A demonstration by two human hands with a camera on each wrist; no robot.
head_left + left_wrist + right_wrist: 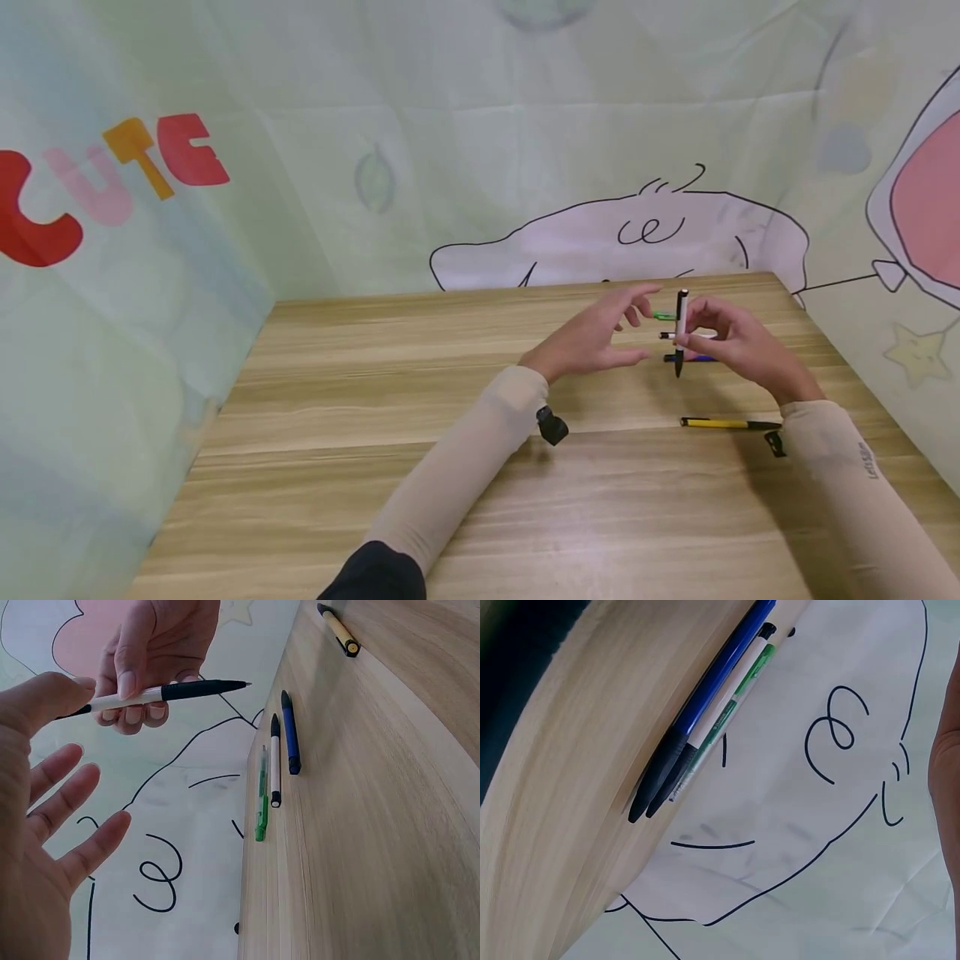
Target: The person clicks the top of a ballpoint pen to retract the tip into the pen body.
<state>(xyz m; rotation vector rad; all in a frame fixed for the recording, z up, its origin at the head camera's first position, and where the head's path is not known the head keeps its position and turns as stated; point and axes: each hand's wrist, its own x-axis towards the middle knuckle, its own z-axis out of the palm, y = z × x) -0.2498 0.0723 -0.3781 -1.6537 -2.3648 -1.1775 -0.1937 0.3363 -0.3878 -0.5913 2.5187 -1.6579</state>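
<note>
My right hand pinches a white ballpoint pen with a black grip between thumb and fingers. The pen stands upright above the table, its tip pointing down. To its left, my left hand is spread with thumb and fingers apart and holds nothing. In the left wrist view, the left thumb overlaps the end of the held pen, but the head view shows a gap. Beneath and behind the hands lie a green pen, another white pen and a blue pen, side by side.
A yellow pen with black ends lies nearer on the wooden table, close to the right wrist. A cloth backdrop with printed drawings rises behind the table's far edge and along its sides.
</note>
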